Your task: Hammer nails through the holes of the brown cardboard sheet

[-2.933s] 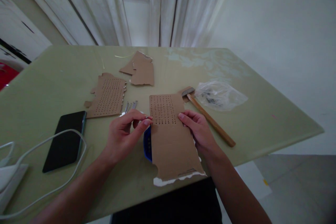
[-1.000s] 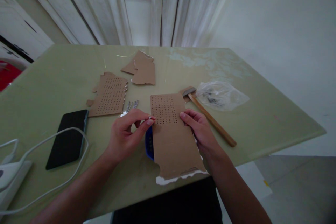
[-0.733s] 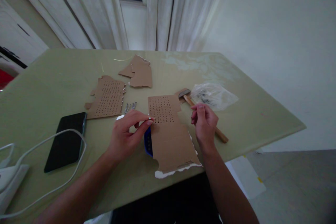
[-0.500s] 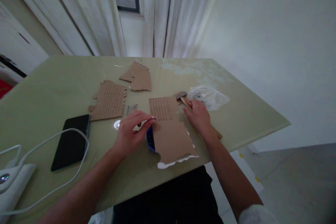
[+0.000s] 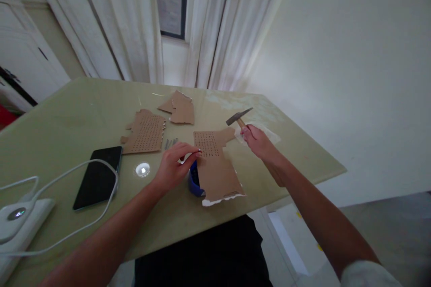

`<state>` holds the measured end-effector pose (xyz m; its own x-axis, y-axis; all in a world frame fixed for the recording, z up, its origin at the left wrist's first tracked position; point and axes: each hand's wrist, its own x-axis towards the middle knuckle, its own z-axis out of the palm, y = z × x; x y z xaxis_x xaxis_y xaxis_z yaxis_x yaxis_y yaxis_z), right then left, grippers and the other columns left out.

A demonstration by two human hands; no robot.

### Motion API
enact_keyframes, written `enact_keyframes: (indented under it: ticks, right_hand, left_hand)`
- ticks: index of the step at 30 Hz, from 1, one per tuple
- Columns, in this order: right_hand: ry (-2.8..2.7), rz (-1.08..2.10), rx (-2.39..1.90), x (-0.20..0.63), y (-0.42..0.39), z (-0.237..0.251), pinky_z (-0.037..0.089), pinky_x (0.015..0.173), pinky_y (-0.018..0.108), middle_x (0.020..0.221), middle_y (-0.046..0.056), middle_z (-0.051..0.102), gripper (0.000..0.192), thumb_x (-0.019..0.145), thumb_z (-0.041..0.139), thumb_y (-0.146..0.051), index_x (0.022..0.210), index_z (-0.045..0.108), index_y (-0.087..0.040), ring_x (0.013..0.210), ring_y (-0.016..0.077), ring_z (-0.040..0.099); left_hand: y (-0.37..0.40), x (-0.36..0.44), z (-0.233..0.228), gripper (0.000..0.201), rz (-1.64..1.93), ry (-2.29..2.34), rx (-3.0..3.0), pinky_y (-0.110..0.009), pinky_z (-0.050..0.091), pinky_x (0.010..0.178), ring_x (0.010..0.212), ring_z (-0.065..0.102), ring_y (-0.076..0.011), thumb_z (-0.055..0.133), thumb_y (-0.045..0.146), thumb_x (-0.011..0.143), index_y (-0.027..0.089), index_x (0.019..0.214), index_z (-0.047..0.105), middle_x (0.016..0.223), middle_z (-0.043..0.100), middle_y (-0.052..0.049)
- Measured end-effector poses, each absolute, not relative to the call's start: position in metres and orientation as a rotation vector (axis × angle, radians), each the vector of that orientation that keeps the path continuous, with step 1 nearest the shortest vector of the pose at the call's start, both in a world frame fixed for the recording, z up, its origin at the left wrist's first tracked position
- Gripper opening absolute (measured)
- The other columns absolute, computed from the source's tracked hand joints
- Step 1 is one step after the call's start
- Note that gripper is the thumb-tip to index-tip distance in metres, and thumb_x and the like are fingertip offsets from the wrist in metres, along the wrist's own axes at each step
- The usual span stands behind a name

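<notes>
My right hand [image 5: 257, 141] is closed round the wooden handle of a hammer [image 5: 239, 117], whose metal head is raised above the table. With thumb and finger, my left hand [image 5: 178, 161] pinches a small nail [image 5: 200, 150] at the left edge of a cardboard piece [image 5: 218, 175]. Rows of punched holes cover the far part of this cardboard. Under its left side a blue container [image 5: 194, 184] shows in part; the rest is hidden. Several loose nails [image 5: 171, 143] lie on the table just beyond my left hand.
Another perforated cardboard piece [image 5: 146, 132] and torn cardboard scraps [image 5: 183, 110] lie farther back. At the left are a black phone [image 5: 97, 179], a white cable [image 5: 116, 181] and a power strip [image 5: 27, 224]. A clear plastic bag [image 5: 269, 134] lies beyond my right hand.
My right hand has lifted the hammer off the table, its head now up in the air. My left hand keeps its pinch at the cardboard's edge. The view has shifted slightly.
</notes>
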<state>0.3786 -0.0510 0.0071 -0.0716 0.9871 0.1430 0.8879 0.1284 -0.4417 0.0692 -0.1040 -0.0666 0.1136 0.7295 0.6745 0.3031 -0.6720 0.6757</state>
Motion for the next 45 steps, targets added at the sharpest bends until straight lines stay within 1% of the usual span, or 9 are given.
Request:
enact_keyframes:
  ticks: [2, 5, 11, 16, 22, 27, 31, 41, 45]
  right_hand:
    - [-1.988, 0.667, -1.525, 0.371, -0.069, 0.031, 0.042, 0.066, 0.032, 0.075, 0.0, 0.061, 0.046, 0.116, 0.036, -0.057, 0.1, 0.065, -0.025, 0.064, 0.0186, 0.055]
    - [-2.164, 0.858, -1.338, 0.352, -0.099, 0.061, 0.039, 0.066, 0.032, 0.069, -0.002, 0.055, 0.042, 0.114, 0.049, -0.056, 0.092, 0.068, -0.025, 0.064, 0.0172, 0.053]
    - [-2.395, 0.638, -1.377, 0.317, -0.125, 0.088, 0.035, 0.07, 0.034, 0.077, 0.0, 0.059, 0.036, 0.117, 0.042, -0.045, 0.098, 0.063, -0.022, 0.072, 0.0188, 0.056]
    - [-2.546, 0.619, -1.449, 0.31, -0.123, 0.084, 0.029, 0.069, 0.035, 0.072, -0.002, 0.053, 0.036, 0.118, 0.04, -0.043, 0.09, 0.051, -0.024, 0.068, 0.0179, 0.052]
    - [-2.499, 0.587, -1.438, 0.312, -0.124, 0.088, 0.032, 0.071, 0.034, 0.078, 0.001, 0.06, 0.038, 0.119, 0.036, -0.044, 0.096, 0.056, -0.022, 0.075, 0.0197, 0.058]
    - [-2.567, 0.601, -1.428, 0.312, -0.125, 0.082, 0.03, 0.069, 0.034, 0.075, -0.001, 0.057, 0.034, 0.119, 0.041, -0.04, 0.09, 0.051, -0.023, 0.071, 0.0177, 0.054]
    - [-2.519, 0.596, -1.447, 0.313, -0.123, 0.083, 0.032, 0.07, 0.034, 0.076, 0.0, 0.058, 0.037, 0.12, 0.038, -0.043, 0.093, 0.055, -0.023, 0.072, 0.0189, 0.056]
    - [-2.546, 0.591, -1.452, 0.311, -0.12, 0.084, 0.03, 0.073, 0.034, 0.077, -0.001, 0.056, 0.038, 0.121, 0.036, -0.042, 0.092, 0.053, -0.023, 0.073, 0.0183, 0.054]
    - [-2.602, 0.615, -1.469, 0.31, -0.121, 0.084, 0.028, 0.071, 0.035, 0.078, -0.001, 0.054, 0.038, 0.12, 0.038, -0.042, 0.089, 0.049, -0.024, 0.072, 0.0181, 0.051]
  left_hand:
    - [-0.104, 0.07, -0.066, 0.013, 1.576, 1.003, 2.021, -0.026, 0.05, 0.062, 0.073, 0.069, -0.0163, 0.076, 0.027, 0.102, 0.023, 0.095, 0.085, 0.083, 0.082, -0.005]
    - [-0.105, 0.07, -0.066, 0.01, 1.593, 0.994, 2.035, -0.024, 0.048, 0.06, 0.072, 0.069, -0.0153, 0.077, 0.024, 0.101, 0.023, 0.096, 0.085, 0.083, 0.081, -0.004]
    - [-0.104, 0.069, -0.068, 0.011, 1.59, 0.992, 2.089, -0.025, 0.049, 0.061, 0.072, 0.068, -0.0149, 0.075, 0.024, 0.104, 0.023, 0.099, 0.084, 0.085, 0.082, -0.002]
    - [-0.104, 0.068, -0.067, 0.015, 1.548, 1.029, 2.126, -0.028, 0.05, 0.066, 0.074, 0.068, -0.0165, 0.073, 0.024, 0.105, 0.023, 0.092, 0.081, 0.083, 0.08, -0.002]
    - [-0.103, 0.068, -0.071, 0.01, 1.555, 0.998, 2.075, -0.025, 0.047, 0.06, 0.074, 0.067, -0.0157, 0.074, 0.024, 0.104, 0.023, 0.099, 0.083, 0.086, 0.081, -0.003]
    - [-0.102, 0.066, -0.069, 0.011, 1.52, 1.015, 2.102, -0.025, 0.048, 0.062, 0.069, 0.064, -0.0138, 0.075, 0.021, 0.102, 0.021, 0.093, 0.081, 0.08, 0.078, -0.001]
    - [-0.102, 0.066, -0.067, 0.007, 1.546, 0.967, 2.092, -0.023, 0.046, 0.06, 0.069, 0.064, -0.0131, 0.077, 0.02, 0.102, 0.022, 0.098, 0.083, 0.083, 0.081, -0.001]
    - [-0.1, 0.063, -0.069, 0.01, 1.495, 0.959, 2.108, -0.026, 0.047, 0.06, 0.07, 0.065, -0.0149, 0.076, 0.025, 0.104, 0.023, 0.098, 0.083, 0.084, 0.082, -0.002]
    - [-0.1, 0.062, -0.069, 0.015, 1.458, 0.986, 2.128, -0.026, 0.049, 0.063, 0.073, 0.067, -0.0161, 0.074, 0.023, 0.104, 0.021, 0.091, 0.081, 0.081, 0.079, -0.003]
